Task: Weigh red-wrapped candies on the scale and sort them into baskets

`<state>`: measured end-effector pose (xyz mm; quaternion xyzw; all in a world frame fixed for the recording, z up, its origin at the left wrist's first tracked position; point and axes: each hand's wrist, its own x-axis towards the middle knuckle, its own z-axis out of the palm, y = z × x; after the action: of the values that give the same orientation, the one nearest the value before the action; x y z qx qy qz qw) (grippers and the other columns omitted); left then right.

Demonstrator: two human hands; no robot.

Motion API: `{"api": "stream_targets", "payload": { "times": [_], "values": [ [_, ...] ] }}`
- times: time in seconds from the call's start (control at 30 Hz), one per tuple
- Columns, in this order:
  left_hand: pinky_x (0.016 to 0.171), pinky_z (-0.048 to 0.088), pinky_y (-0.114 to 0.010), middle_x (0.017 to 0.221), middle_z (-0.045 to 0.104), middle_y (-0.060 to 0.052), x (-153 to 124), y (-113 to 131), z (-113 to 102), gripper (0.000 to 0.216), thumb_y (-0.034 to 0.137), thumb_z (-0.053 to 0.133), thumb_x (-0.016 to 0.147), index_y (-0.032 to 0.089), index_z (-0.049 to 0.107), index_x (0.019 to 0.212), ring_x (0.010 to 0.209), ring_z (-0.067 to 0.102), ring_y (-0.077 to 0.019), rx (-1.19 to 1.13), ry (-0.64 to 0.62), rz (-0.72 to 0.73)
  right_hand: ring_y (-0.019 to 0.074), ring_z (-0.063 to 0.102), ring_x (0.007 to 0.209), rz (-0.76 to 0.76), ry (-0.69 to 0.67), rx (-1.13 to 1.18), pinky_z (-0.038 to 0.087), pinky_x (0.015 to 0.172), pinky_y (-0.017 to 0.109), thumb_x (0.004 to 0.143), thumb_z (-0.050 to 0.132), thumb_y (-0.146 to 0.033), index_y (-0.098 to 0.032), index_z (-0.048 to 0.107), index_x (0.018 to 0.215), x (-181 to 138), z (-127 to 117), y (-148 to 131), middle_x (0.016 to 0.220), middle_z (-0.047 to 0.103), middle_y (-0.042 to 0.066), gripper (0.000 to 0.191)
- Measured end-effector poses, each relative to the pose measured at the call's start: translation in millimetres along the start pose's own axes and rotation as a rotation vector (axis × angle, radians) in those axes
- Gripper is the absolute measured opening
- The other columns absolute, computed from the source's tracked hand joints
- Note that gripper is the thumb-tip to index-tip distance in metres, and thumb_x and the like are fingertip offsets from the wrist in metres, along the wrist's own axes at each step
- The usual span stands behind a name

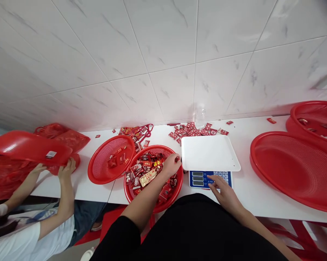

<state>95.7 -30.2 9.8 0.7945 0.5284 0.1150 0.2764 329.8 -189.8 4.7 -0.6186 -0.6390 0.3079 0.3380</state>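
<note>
My left hand (pixel 172 165) is over the right side of a red mesh basket (pixel 129 194), its fingers curled together. A bit of red shows between them, but whether it is a wrapped sweet or the rim behind I cannot tell. Wrapped sweets (pixel 148 177), mostly red with a gold one among them, fill this basket. My right hand (pixel 223 192) hovers at the blue keypad of a digital scale (pixel 198 179), fingers stretched and apart, holding nothing. The scale's white tray (pixel 209 153) bears no goods.
Small red packets (pixel 192 129) lie scattered behind the tray, near a clear plastic container (pixel 200 115). A second basket (pixel 98 170) on the left holds a few sweets. Large red baskets (pixel 290 166) stand at the right. At far left, a co-worker's hands (pixel 67 168) tilt a red basin (pixel 30 146).
</note>
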Motion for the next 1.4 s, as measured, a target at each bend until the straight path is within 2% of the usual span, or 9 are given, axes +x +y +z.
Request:
{"api": "stream_targets", "payload": {
  "times": [0.1,0.2,0.33,0.5,0.67,0.83,1.1,1.2,1.4],
  "values": [
    [0.092,0.036,-0.037,0.117,0.056,-0.011,-25,-34,3,0.042,0.037,0.05,0.081,0.02,0.052,0.119,0.11,0.049,-0.0275,0.123,-0.145,-0.125,0.0175,0.064,0.077,-0.016,-0.01,0.009,0.057,0.069,0.035,0.09,0.04,-0.038,-0.027,0.052,0.118,3,2,-2,0.112,0.059,0.008,0.032],
    [0.103,0.023,-0.044,0.14,0.036,-0.016,-36,-57,19,0.074,0.048,0.062,0.07,0.02,0.039,0.134,0.13,0.028,-0.036,0.276,-0.289,-0.185,0.0171,0.064,0.075,-0.039,-0.049,0.015,0.057,0.066,0.035,0.09,0.041,-0.037,-0.028,0.052,0.118,7,6,-6,0.113,0.059,0.008,0.032],
    [0.106,0.016,-0.047,0.144,0.029,-0.018,-23,-62,38,0.079,0.045,0.063,0.07,0.018,0.034,0.137,0.133,0.021,-0.0369,0.398,-0.302,-0.226,0.0167,0.064,0.076,-0.049,-0.071,0.006,0.057,0.069,0.035,0.09,0.04,-0.035,-0.028,0.051,0.119,8,5,-9,0.115,0.058,0.008,0.032],
    [0.101,0.023,-0.049,0.129,0.044,-0.021,-4,-56,38,0.063,0.035,0.068,0.066,0.013,0.049,0.122,0.123,0.035,-0.0377,0.437,-0.258,-0.216,0.0175,0.065,0.076,-0.039,-0.064,-0.021,0.056,0.069,0.036,0.09,0.04,-0.037,-0.028,0.053,0.117,2,-3,0,0.116,0.058,0.008,0.031],
    [0.085,0.04,-0.037,0.111,0.055,-0.014,-3,-53,29,0.037,0.022,0.063,0.069,0.019,0.058,0.106,0.099,0.055,-0.0282,0.369,-0.251,-0.22,0.0187,0.066,0.079,-0.007,-0.053,-0.055,0.056,0.069,0.035,0.089,0.041,-0.038,-0.029,0.056,0.111,-5,-12,15,0.112,0.062,0.006,0.028],
    [0.079,0.042,-0.029,0.108,0.056,-0.01,-1,-48,12,0.029,0.019,0.059,0.073,0.018,0.058,0.102,0.09,0.058,-0.0205,0.29,-0.155,-0.27,0.019,0.066,0.083,-0.006,-0.076,-0.039,0.056,0.072,0.035,0.089,0.04,-0.038,-0.029,0.057,0.11,-5,-19,24,0.11,0.063,0.005,0.028],
    [0.088,0.04,-0.033,0.098,0.062,-0.004,24,2,-30,0.021,0.025,0.063,0.069,0.019,0.059,0.089,0.093,0.056,-0.0198,-0.116,0.356,-0.27,0.0192,0.065,0.084,0.002,-0.136,0.005,0.055,0.073,0.036,0.089,0.04,-0.038,-0.028,0.056,0.111,-1,-37,41,0.111,0.063,0.006,0.029],
    [0.085,0.042,-0.033,0.099,0.062,-0.004,39,35,-19,0.025,0.027,0.065,0.069,0.019,0.059,0.092,0.089,0.057,-0.019,-0.289,0.353,-0.242,0.0196,0.066,0.082,-0.017,-0.128,0.024,0.056,0.071,0.035,0.088,0.041,-0.038,-0.028,0.056,0.111,-1,-43,50,0.109,0.064,0.005,0.029],
    [0.077,0.047,-0.029,0.102,0.06,-0.004,56,84,33,0.033,0.029,0.065,0.071,0.021,0.06,0.103,0.077,0.059,-0.0134,-0.468,0.155,-0.122,0.0197,0.065,0.088,0.016,-0.164,0.027,0.054,0.076,0.034,0.089,0.039,-0.04,-0.028,0.057,0.112,-6,-59,65,0.11,0.064,0.005,0.032]
  ]
}}
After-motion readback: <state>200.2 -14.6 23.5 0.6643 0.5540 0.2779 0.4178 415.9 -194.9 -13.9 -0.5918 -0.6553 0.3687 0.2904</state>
